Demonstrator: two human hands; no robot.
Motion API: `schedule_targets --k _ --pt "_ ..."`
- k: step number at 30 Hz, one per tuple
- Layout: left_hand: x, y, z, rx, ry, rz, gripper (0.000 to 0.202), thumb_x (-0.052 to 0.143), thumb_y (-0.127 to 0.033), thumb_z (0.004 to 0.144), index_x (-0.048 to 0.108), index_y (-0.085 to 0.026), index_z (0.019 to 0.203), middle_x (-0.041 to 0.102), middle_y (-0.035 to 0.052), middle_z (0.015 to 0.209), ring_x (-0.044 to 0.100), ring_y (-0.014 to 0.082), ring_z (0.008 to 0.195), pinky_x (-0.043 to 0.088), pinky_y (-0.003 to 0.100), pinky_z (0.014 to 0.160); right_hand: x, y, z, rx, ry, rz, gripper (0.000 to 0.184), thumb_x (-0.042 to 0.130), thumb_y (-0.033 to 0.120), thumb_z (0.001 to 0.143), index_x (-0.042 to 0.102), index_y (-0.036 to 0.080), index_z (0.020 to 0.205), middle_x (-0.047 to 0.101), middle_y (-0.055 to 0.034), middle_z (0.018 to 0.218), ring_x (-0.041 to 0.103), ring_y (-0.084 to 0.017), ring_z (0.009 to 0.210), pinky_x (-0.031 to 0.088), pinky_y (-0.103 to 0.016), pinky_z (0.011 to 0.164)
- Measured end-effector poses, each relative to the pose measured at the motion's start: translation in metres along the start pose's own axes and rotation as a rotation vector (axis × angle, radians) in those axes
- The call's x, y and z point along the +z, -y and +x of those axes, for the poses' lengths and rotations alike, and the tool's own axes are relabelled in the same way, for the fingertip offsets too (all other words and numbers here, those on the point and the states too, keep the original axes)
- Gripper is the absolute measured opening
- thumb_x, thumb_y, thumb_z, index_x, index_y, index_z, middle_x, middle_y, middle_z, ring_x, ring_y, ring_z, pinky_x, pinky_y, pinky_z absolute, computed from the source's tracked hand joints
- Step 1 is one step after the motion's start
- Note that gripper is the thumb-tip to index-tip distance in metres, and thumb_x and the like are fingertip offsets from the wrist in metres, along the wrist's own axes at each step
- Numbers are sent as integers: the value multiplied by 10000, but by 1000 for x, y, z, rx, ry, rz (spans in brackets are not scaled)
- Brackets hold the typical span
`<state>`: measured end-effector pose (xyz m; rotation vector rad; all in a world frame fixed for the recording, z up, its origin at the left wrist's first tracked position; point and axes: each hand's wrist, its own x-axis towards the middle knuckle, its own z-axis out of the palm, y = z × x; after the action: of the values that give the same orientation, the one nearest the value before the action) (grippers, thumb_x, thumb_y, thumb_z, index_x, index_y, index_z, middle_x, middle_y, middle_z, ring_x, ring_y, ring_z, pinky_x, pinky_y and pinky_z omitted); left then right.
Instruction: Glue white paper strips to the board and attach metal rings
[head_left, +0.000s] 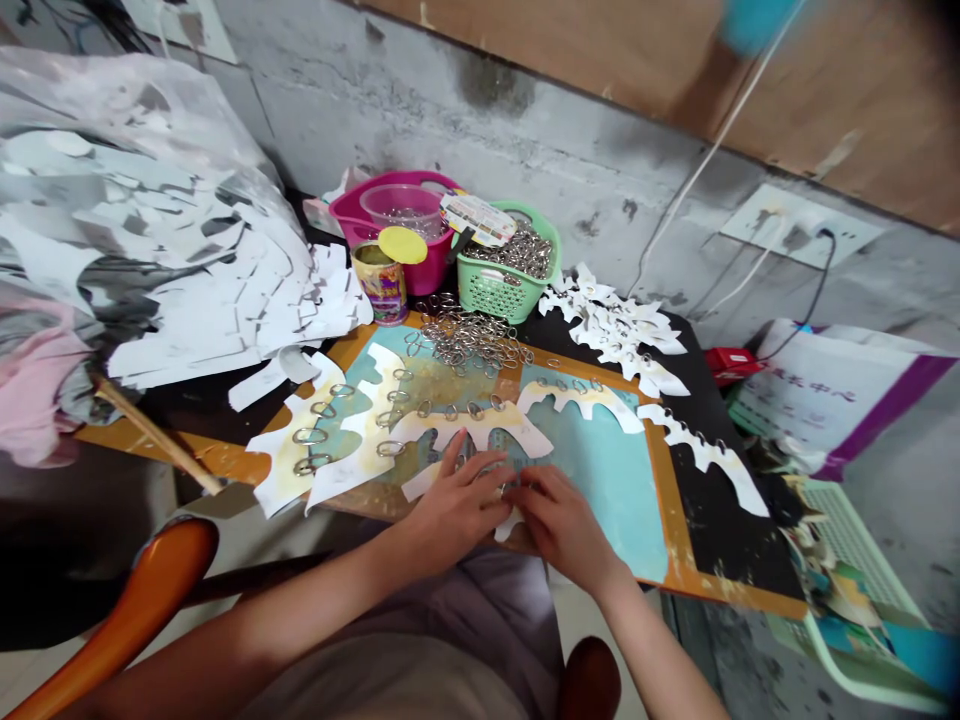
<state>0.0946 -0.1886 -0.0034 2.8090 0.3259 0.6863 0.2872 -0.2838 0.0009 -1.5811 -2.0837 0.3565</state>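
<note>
My left hand (450, 505) and my right hand (562, 525) meet over a white card cut-out (465, 430) on a teal-and-orange painted board (600, 490). The left fingers lie spread across the card, and the right fingers curl around its edge, hiding what lies under them. Other scalloped cut-outs (581, 400) on the board carry small metal rings. A loose heap of metal rings (465, 335) lies at the board's far edge, beyond both hands.
A green basket of rings (506, 270), a pink tub (397, 245) and a yellow-lidded can (379, 285) stand behind the board. White scraps (187, 290) pile up left; more cut-outs (615, 325) lie right. A wooden stick (154, 435) crosses the left board edge.
</note>
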Motion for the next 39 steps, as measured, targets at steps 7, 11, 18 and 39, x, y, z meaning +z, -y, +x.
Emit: schedule_targets --k 7,11,18,39 --pt "5 4 2 -80 -27 -98 192 551 -84 917 690 -214 895 749 16 892 508 293 1298 2 663 1186 6 -2 -11 -76 -18 -191 214 427 136 982 638 169 987 618 -104 934 546 -233 827 461 -371 720" --pt "4 4 3 -98 39 -62 163 600 -108 895 710 -227 908 746 27 885 500 299 1293 135 641 1186 12 -1 -18 -54 -89 -213 246 409 116 982 649 159 1015 618 -113 943 558 -232 836 476 -370 727" --pt "2 2 3 -35 19 -32 144 640 -147 892 698 -236 990 740 17 947 505 319 1264 -12 683 1167 4 1 -21 -24 -124 9 310 440 68 924 618 173 1154 602 -133 1060 558 -250 924 519 -399 778" --pt "-21 13 25 -142 208 -204 259 615 -156 818 669 -212 1066 636 80 1199 517 283 1257 98 624 1211 10 7 -22 -59 -111 -49 510 457 122 960 308 138 1448 679 -128 1081 557 -280 920 483 -463 821"
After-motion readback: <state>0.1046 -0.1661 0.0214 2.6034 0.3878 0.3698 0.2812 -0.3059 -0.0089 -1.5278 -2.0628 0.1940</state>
